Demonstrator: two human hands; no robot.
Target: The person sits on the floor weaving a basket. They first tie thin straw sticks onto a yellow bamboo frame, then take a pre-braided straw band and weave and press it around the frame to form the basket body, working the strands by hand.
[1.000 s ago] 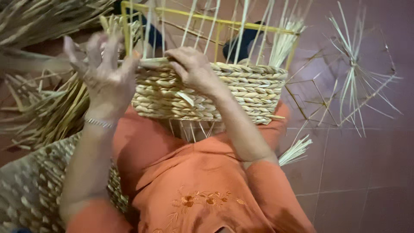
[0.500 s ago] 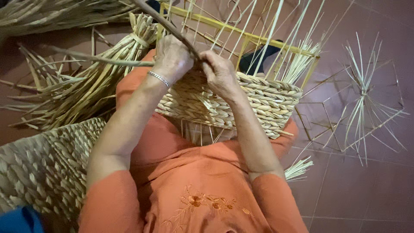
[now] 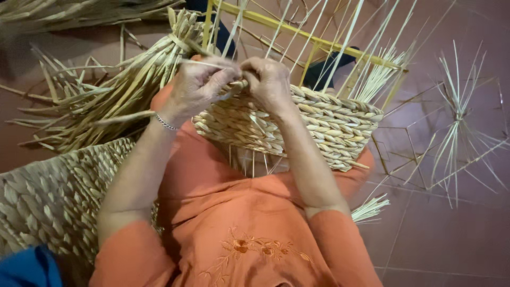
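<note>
On the lap, tilted basket [image 3: 319, 125], long axis left-right; left hand [image 3: 199, 85], right hand [image 3: 268, 79] pinching its rim strand.

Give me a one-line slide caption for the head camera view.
Both hands, left hand and right hand, pinch a straw strand at the rim of a half-woven basket.

Loose reed bundle [image 3: 114, 101] left; woven mat [image 3: 53, 196] lower left; wire frame [image 3: 457, 133] right on tiled floor [image 3: 441, 239].
</note>
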